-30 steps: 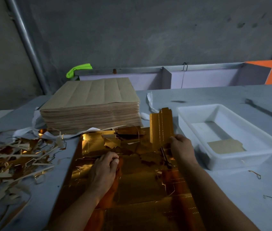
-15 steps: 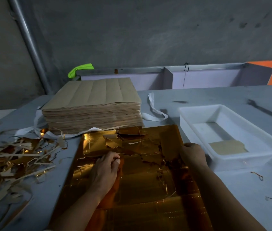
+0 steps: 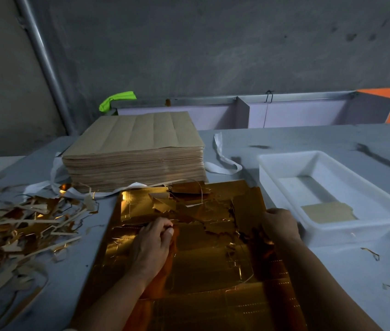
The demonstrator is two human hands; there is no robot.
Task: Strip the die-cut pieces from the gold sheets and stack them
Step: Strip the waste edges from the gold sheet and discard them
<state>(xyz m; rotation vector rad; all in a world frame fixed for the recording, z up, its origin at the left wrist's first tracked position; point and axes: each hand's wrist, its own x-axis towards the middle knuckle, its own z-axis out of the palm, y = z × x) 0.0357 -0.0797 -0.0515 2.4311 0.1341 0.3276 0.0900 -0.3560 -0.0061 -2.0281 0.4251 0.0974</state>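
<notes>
Here two hands rest on the gold sheets [image 3: 203, 256] spread on the surface [image 3: 337, 273], left hand [image 3: 152, 247] mid-sheet, right hand [image 3: 280, 223] at the right edge; each grip is curled narrow, holding what I cannot tell. One die-cut piece [image 3: 327, 212] lies in the one white tray [image 3: 284, 156].
</notes>
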